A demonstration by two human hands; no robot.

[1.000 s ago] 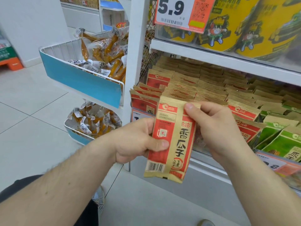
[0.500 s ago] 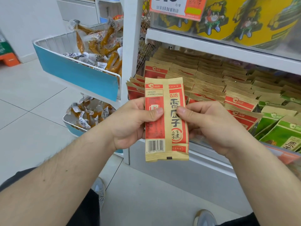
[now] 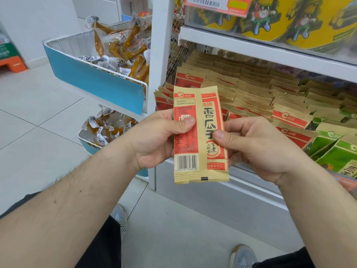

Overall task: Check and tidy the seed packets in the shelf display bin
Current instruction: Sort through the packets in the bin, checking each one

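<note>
Seed packet [image 3: 201, 136]: upright, held in front of shelf bin [image 3: 251, 171] | left hand [image 3: 154, 140]: thumb pinching its left edge | right hand [image 3: 257, 146]: thumb pinching its right edge | stacked packets [image 3: 251, 93]: fill bin behind.

Fingers of the left hand [image 3: 154, 140] and right hand [image 3: 257, 146] lie hidden behind the held seed packet [image 3: 200, 136]. Small print beneath its date stamp is too fine to read. The price label [image 3: 218, 4] is cut off by the top edge; the green packets [image 3: 340, 151] by the right edge.
</note>
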